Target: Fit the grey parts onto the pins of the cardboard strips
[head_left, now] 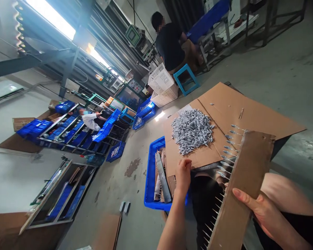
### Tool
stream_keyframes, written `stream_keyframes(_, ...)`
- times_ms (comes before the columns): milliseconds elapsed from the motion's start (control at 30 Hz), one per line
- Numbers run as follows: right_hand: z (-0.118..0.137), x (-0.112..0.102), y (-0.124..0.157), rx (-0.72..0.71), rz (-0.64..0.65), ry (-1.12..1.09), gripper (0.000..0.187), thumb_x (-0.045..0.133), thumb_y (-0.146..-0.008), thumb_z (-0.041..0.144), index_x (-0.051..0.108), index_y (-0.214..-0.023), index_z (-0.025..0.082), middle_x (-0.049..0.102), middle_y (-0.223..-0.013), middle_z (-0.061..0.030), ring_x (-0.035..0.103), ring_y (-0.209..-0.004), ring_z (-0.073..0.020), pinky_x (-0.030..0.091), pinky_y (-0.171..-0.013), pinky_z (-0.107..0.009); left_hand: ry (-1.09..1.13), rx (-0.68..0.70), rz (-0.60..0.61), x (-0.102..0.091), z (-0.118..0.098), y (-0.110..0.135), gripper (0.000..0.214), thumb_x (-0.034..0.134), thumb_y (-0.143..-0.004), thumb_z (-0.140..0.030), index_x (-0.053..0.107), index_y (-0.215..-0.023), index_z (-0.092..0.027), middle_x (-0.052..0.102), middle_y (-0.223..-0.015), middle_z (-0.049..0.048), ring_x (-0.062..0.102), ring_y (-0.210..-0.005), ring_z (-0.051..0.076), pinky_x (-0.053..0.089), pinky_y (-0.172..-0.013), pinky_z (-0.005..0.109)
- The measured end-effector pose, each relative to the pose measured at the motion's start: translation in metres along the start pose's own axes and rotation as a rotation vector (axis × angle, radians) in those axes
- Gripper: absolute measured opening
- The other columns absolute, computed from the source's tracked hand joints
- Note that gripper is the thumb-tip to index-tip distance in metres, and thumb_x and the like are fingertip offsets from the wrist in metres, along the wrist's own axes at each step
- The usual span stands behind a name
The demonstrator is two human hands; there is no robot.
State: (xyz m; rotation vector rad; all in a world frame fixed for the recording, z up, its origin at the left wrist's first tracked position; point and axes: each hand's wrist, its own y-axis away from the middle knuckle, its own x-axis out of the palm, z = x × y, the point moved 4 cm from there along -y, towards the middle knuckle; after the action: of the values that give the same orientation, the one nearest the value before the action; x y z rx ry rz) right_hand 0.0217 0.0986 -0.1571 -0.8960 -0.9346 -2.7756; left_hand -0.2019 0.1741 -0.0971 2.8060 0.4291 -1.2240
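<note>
My right hand (268, 211) grips a long brown cardboard strip (250, 173), thumb on its upper face and the other fingers hidden beneath. Thin pale sticks stand out in a row along the strip's left edge. Those toward the far end carry small grey, pointed pieces (228, 147); those toward the near end are bare. Close to the cardboard sheet's front edge, my left hand (184, 173) is closed with its fingers curled; anything between the fingertips is hidden. Just beyond it a heap of similar small grey pieces (193, 132) lies on the cardboard sheet (234, 104).
Left of the sheet, a blue crate (148, 184) holds several stick-edged cardboard strips (163, 177). White baskets (161, 80) and a blue stool (186, 80) stand behind. One person (172, 45) sits at the back; another (92, 119) is by racks of blue trays.
</note>
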Motion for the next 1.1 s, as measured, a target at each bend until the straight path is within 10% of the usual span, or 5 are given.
stream_keyframes(333,0.005,0.003,0.016,-0.026,0.003,-0.017,0.023,0.076,-0.071,0.043,0.075,-0.086,0.025,0.080,-0.081,-0.0036,0.073,-0.079,-0.0317,0.061,-0.066,-0.037,0.831,-0.304,0.329,0.024,-0.059,0.081,0.028,0.078,-0.070,-0.036,0.063,-0.085,-0.017,0.061,-0.069,-0.0017,0.056,-0.067,0.012,0.043,-0.067,0.023)
stream_keyframes(1100,0.002,0.009,0.016,0.027,0.052,-0.013,0.026,0.073,-0.073,0.046,0.074,-0.086,0.023,0.080,-0.078,-0.0046,0.073,-0.073,-0.0306,0.060,-0.065,-0.038,0.868,-0.335,0.379,0.027,-0.060,0.079,0.024,0.079,-0.070,-0.031,0.066,-0.082,-0.015,0.063,-0.075,-0.0005,0.055,-0.069,0.010,0.042,-0.071,0.022)
